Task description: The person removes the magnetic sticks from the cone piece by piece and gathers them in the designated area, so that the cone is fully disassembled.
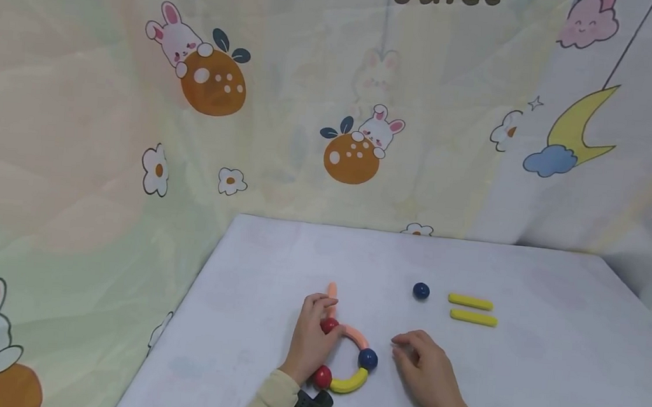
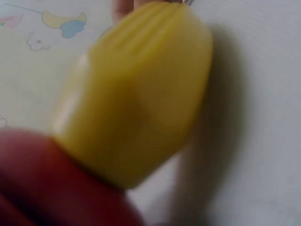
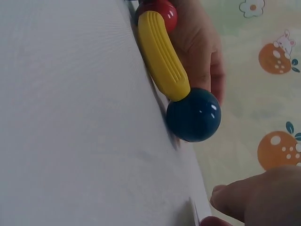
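Observation:
A ring of magnetic balls and curved rods lies on the white table. Its lower part has a red ball (image 1: pixel 322 377), a curved yellow rod (image 1: pixel 349 382) and a blue ball (image 1: pixel 368 359); a curved salmon rod (image 1: pixel 357 337) arches above. At the upper left my left hand (image 1: pixel 313 338) holds another red ball (image 1: pixel 328 324) between thumb and fingers, partly covering it. A straight salmon rod (image 1: pixel 332 290) extends away from that ball. Right of the ring, my right hand (image 1: pixel 430 374) hovers with loosely bent fingers, holding nothing. Close up in the left wrist view is the yellow rod (image 2: pixel 136 99).
Farther back on the table (image 1: pixel 275 270) sits a loose blue ball (image 1: pixel 421 291). To its right lie two straight yellow rods, one farther (image 1: pixel 470 302) and one nearer (image 1: pixel 473 317). A printed curtain (image 1: pixel 286 130) hangs behind the table's back edge.

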Demonstrator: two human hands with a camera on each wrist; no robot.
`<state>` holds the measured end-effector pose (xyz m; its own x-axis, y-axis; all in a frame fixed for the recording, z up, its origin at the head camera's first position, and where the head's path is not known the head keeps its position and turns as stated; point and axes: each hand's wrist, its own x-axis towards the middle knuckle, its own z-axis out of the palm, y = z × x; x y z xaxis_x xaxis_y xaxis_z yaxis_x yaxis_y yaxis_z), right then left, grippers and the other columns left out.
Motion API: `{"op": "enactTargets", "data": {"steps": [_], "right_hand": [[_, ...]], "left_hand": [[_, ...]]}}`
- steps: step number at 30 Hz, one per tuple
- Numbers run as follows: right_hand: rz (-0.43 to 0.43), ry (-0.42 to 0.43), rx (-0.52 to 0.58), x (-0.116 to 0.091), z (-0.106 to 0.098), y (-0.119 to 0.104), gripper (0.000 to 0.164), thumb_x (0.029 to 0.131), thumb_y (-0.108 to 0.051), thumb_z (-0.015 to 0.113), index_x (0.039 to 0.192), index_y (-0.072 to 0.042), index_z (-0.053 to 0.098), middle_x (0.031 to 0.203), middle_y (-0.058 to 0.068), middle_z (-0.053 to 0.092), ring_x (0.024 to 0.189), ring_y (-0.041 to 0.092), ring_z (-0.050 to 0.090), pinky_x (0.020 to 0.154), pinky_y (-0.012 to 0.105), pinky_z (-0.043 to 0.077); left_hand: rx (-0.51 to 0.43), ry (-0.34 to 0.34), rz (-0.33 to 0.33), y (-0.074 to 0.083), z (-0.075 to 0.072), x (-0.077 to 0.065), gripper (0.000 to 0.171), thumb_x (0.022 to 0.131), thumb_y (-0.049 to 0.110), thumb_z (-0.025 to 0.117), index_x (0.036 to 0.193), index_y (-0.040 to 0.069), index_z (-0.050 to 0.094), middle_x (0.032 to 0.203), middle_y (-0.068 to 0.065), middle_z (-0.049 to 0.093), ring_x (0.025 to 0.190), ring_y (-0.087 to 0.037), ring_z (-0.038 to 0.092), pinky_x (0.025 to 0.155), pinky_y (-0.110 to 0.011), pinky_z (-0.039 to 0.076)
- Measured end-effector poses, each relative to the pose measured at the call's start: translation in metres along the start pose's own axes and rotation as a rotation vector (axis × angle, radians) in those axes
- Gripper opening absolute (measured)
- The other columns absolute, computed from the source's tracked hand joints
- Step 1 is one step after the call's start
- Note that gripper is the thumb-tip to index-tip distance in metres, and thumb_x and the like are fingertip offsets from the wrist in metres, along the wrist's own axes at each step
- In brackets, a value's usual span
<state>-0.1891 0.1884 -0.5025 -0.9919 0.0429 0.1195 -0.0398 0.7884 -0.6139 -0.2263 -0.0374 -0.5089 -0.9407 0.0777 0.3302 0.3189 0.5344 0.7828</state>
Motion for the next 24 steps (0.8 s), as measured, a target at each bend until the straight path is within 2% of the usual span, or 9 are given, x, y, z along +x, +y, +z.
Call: {"op": "enactTargets", "data": {"steps": [3, 6, 10, 13, 17, 21, 24], "right_hand": [[-0.022, -0.006, 0.029, 0.001, 0.002, -0.004, 0.014, 0.087, -0.016, 0.072, 0.098, -0.024, 0.070, 0.098, -0.009, 0.061, 0.077, 0.009, 0.050, 0.066, 0.024, 0.044], [-0.075, -0.076, 0.121, -0.002, 0.002, -0.008, 0.017, 0.086, -0.021, 0.075, 0.099, -0.029, 0.070, 0.098, -0.012, 0.061, 0.081, 0.009, 0.051, 0.070, 0.024, 0.045], [-0.207, -0.237, 0.251, -0.007, -0.001, -0.011, 0.025, 0.082, -0.035, 0.078, 0.105, -0.033, 0.071, 0.105, -0.011, 0.057, 0.088, 0.013, 0.052, 0.073, 0.023, 0.045], [-0.284, -0.283, 0.259, -0.009, -0.002, -0.009, 0.030, 0.079, -0.041, 0.079, 0.106, -0.032, 0.071, 0.105, -0.008, 0.053, 0.088, 0.013, 0.051, 0.073, 0.023, 0.044], [-0.279, -0.248, 0.193, -0.009, -0.001, -0.008, 0.026, 0.079, -0.041, 0.079, 0.102, -0.033, 0.070, 0.095, -0.010, 0.053, 0.084, 0.010, 0.050, 0.071, 0.022, 0.044], [-0.185, -0.143, 0.081, -0.008, 0.002, -0.012, 0.024, 0.079, -0.038, 0.081, 0.098, -0.033, 0.068, 0.089, -0.016, 0.055, 0.079, 0.006, 0.049, 0.070, 0.022, 0.045], [-0.099, -0.053, 0.000, -0.006, 0.004, -0.014, 0.026, 0.078, -0.036, 0.081, 0.100, -0.029, 0.069, 0.088, -0.013, 0.055, 0.076, 0.007, 0.048, 0.066, 0.022, 0.044]], "left_hand": [[-0.035, -0.050, 0.006, 0.001, -0.001, 0.000, 0.043, 0.085, 0.016, 0.076, 0.125, 0.011, 0.058, 0.125, -0.001, 0.057, 0.113, -0.017, 0.060, 0.096, -0.034, 0.049], [-0.068, -0.096, 0.023, 0.001, -0.001, -0.002, 0.039, 0.087, 0.018, 0.074, 0.123, 0.011, 0.060, 0.120, 0.000, 0.063, 0.111, -0.014, 0.062, 0.096, -0.032, 0.049], [-0.077, -0.110, 0.057, 0.001, -0.001, -0.002, 0.035, 0.088, 0.019, 0.073, 0.120, 0.011, 0.063, 0.117, 0.002, 0.064, 0.110, -0.012, 0.061, 0.097, -0.031, 0.048], [-0.076, -0.094, 0.069, 0.001, 0.000, -0.001, 0.030, 0.089, 0.018, 0.072, 0.117, 0.012, 0.064, 0.115, 0.003, 0.064, 0.108, -0.013, 0.062, 0.096, -0.030, 0.049], [-0.059, -0.032, 0.076, 0.002, 0.001, -0.001, 0.020, 0.093, 0.019, 0.067, 0.112, 0.014, 0.067, 0.111, 0.006, 0.065, 0.105, -0.012, 0.061, 0.092, -0.032, 0.051], [-0.056, 0.029, 0.087, 0.006, -0.001, -0.001, 0.015, 0.095, 0.019, 0.065, 0.108, 0.014, 0.068, 0.108, 0.009, 0.065, 0.104, -0.010, 0.060, 0.090, -0.035, 0.052], [-0.039, 0.038, 0.125, 0.008, -0.002, -0.001, 0.015, 0.092, 0.018, 0.068, 0.106, 0.015, 0.069, 0.108, 0.010, 0.065, 0.105, -0.010, 0.058, 0.091, -0.035, 0.050]]}}
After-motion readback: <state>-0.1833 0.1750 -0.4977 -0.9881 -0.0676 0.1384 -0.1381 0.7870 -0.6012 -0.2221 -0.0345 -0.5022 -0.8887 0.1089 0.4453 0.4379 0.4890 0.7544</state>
